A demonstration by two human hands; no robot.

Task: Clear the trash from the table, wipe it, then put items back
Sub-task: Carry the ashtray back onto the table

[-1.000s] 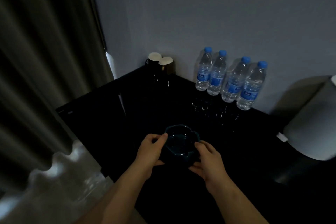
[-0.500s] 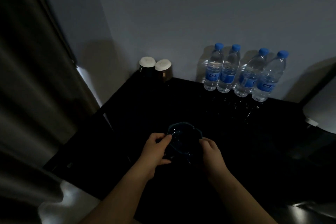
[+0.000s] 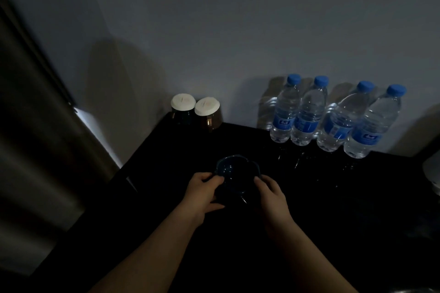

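The dark blue dish (image 3: 234, 173), round with a wavy rim, is low in the middle of the picture, over the black surface (image 3: 333, 209) and held between two hands. The room is very dim, so I cannot tell if the bottom of the dish touches the surface or is a little above it.

The left hand (image 3: 204, 189) has its grip closed on the left side of the dish: the thumb lies on the rim and the fingers curl under the wall. The right hand (image 3: 271, 191) has its grip closed on the right side of the dish, with the fingertips on the rim and the other fingers bent around the outside. Both bare forearms come in from the lower edge.

Behind the dish and to the right, four water bottles (image 3: 307, 116) with blue caps and blue labels stand upright in a tight row against the grey wall (image 3: 238, 19), well apart from the dish. Behind the dish and a little to the left, two dark cups (image 3: 207, 114) with white lids stand side by side, touching, in the corner of the surface. Far to the left of the dish hangs a dark curtain (image 3: 28, 138). At the right edge of the picture a pale object (image 3: 432, 171) is only partly seen; I cannot tell what it is.
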